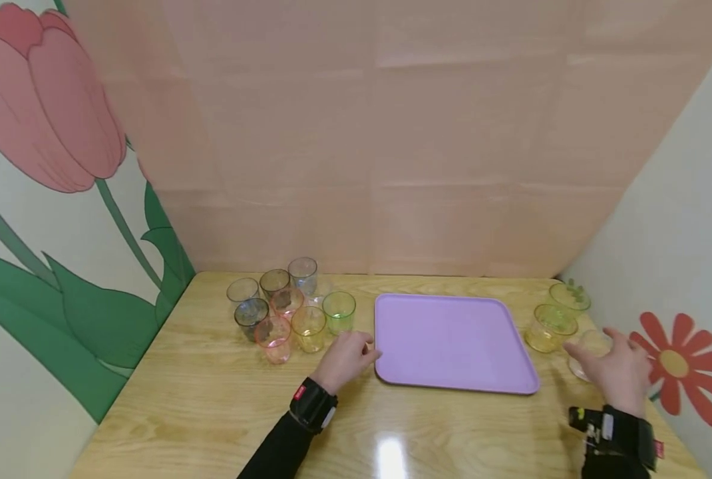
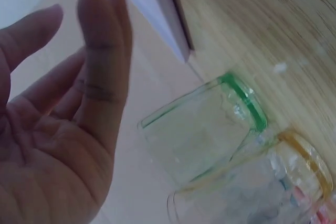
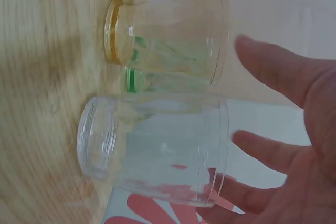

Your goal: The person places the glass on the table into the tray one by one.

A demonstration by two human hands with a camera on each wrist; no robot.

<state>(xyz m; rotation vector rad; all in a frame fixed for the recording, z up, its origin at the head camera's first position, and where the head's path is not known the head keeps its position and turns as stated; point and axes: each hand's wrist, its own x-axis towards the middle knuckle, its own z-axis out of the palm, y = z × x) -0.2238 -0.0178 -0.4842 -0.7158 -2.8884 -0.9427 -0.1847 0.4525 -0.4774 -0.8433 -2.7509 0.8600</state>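
Observation:
My right hand [image 1: 619,369] reaches over a clear glass [image 3: 163,145] at the table's right side. In the right wrist view its fingers are spread close to the glass's rim, and the thumb stands apart from it. A yellow glass [image 1: 550,330] and a green glass [image 1: 569,297] stand just behind. My left hand [image 1: 345,362] hovers by the left edge of a purple tray [image 1: 452,346], fingers loosely bent and holding nothing. Close to that hand, in the left wrist view, are another green glass [image 2: 194,129] and another yellow glass [image 2: 236,192].
Several coloured glasses cluster at the back left of the wooden table [image 1: 212,412], among them a pink glass [image 1: 275,340] and a dark glass [image 1: 251,320]. A pinkish sheet [image 1: 368,166] hangs behind, and a white wall [image 1: 685,219] borders the right side.

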